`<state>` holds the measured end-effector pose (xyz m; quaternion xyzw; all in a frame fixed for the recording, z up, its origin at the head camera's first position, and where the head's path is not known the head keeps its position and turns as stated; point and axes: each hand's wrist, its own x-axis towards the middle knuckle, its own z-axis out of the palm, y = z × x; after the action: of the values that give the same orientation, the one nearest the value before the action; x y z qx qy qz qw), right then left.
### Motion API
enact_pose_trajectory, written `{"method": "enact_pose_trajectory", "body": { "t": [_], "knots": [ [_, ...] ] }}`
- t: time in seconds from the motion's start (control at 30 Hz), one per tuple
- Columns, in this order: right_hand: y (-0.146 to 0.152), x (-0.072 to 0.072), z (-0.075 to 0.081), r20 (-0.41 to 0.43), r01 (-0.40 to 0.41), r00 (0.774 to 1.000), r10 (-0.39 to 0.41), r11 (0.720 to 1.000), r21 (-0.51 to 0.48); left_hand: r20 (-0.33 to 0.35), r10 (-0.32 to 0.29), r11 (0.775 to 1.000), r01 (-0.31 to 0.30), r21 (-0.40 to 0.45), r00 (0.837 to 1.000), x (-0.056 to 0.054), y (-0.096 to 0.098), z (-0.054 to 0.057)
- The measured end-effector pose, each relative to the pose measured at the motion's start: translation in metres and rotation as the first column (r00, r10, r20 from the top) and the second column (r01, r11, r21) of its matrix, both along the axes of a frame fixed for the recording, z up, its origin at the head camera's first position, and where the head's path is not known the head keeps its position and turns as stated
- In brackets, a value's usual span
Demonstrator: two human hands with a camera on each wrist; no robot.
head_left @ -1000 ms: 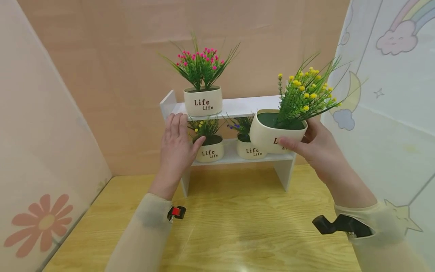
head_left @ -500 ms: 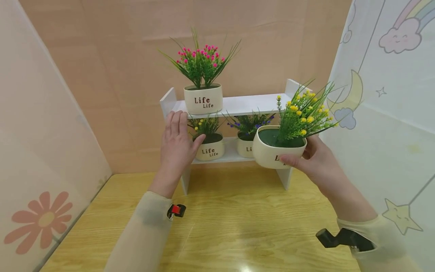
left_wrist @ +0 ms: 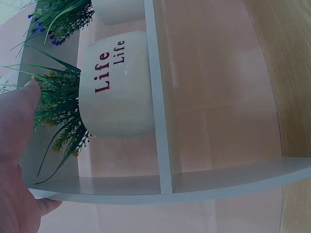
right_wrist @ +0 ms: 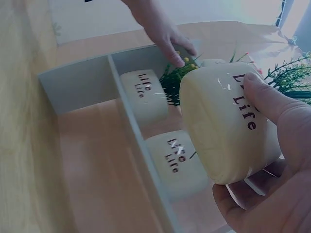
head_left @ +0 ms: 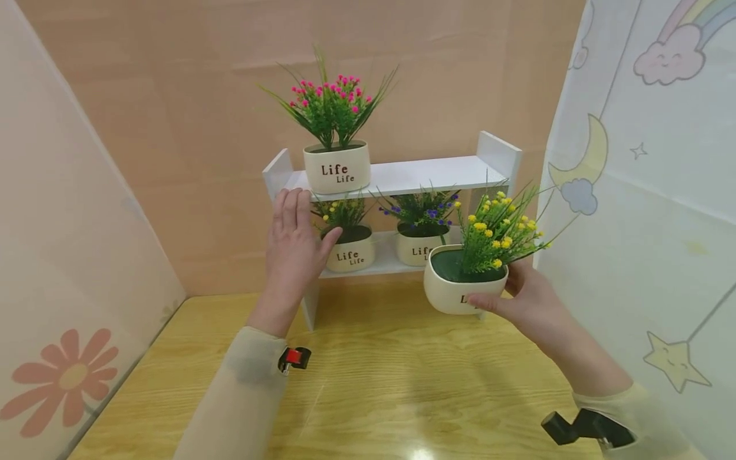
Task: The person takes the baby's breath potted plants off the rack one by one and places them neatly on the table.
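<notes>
My right hand [head_left: 535, 306] grips a cream oval flowerpot [right_wrist: 228, 121] of yellow artificial flowers, thumb across the front lettering and fingers round the far side. It is held in the air in front of the white shelf's right end. My left hand [head_left: 293, 246] rests against the upper left corner of the shelf [head_left: 431, 176], its fingers straight and the thumb spread apart. Above that hand, a pot with pink flowers [head_left: 337, 169] stands on the upper board. Below are a yellow-flowered pot [left_wrist: 119, 87] and a blue-flowered pot [head_left: 416, 246], partly overlapped by the held one.
The shelf stands on a wood-grain table [head_left: 356, 383] against a tan backdrop [head_left: 218, 128]. A white panel with a printed flower [head_left: 71, 377] closes the left side, and a decorated white panel [head_left: 638, 243] the right.
My right hand has lowered the yellow-flowered pot from upper-board height to below the lower board's level, baring the shelf's upper right end. The left hand has stayed at the shelf corner.
</notes>
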<state>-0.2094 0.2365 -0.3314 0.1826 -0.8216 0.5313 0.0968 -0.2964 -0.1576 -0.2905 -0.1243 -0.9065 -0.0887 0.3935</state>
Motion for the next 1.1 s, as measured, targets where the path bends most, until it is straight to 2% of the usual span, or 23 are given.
{"method": "enact_pose_trajectory", "body": {
  "t": [0.07, 0.2, 0.47, 0.8, 1.1],
  "knots": [
    [0.0, 0.0, -0.007, -0.034, -0.005, 0.999, 0.004, 1.0, -0.011, 0.004, 0.001, 1.0, -0.001, 0.0, 1.0, 0.0, 0.0, 0.0],
    [-0.001, 0.001, -0.021, -0.046, -0.017, 0.999, 0.016, 0.999, -0.028, 0.0, -0.002, 1.0, 0.002, 0.005, 1.0, 0.0, 0.0, 0.0],
    [0.0, 0.008, -0.045, 0.073, -0.023, 0.997, 0.026, 0.999, -0.045, -0.01, -0.01, 1.0, 0.011, 0.011, 1.0, -0.001, -0.001, -0.003],
    [-0.001, 0.008, -0.074, 0.106, -0.005, 0.994, 0.007, 1.0, -0.025, -0.009, -0.018, 1.0, 0.018, 0.008, 1.0, -0.002, 0.0, -0.002],
    [-0.001, 0.004, -0.097, 0.134, -0.026, 0.99, 0.036, 0.996, -0.082, -0.02, -0.019, 1.0, 0.019, 0.012, 1.0, -0.002, 0.0, -0.002]
  ]
}}
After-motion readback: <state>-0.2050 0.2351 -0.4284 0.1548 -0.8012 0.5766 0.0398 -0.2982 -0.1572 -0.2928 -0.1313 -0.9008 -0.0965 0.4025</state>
